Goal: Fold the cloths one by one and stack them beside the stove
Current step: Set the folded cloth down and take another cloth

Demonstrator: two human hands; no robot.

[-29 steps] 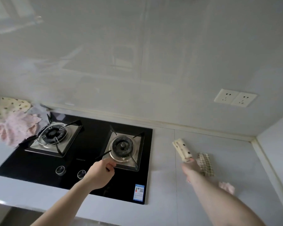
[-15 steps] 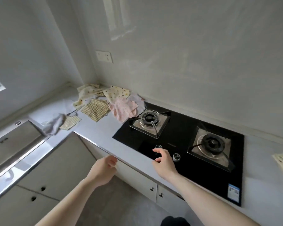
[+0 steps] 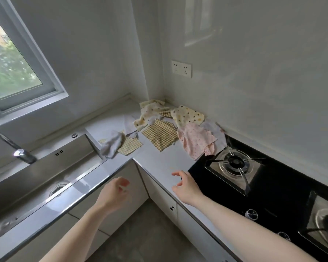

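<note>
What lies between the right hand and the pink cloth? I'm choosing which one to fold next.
Nothing visible. Bare counter separates the right hand from the pink cloth. That cloth's near edge overlaps the stove corner. Both hands are empty; the left hand hangs off the counter.

We see a steel sink (image 3: 36, 178) with a chrome faucet (image 3: 17, 150) at the left, under a window (image 3: 13, 69). On the far wall we find a white double socket (image 3: 181, 69). White cabinet doors (image 3: 121, 188) stand below the counter (image 3: 159, 159).
</note>
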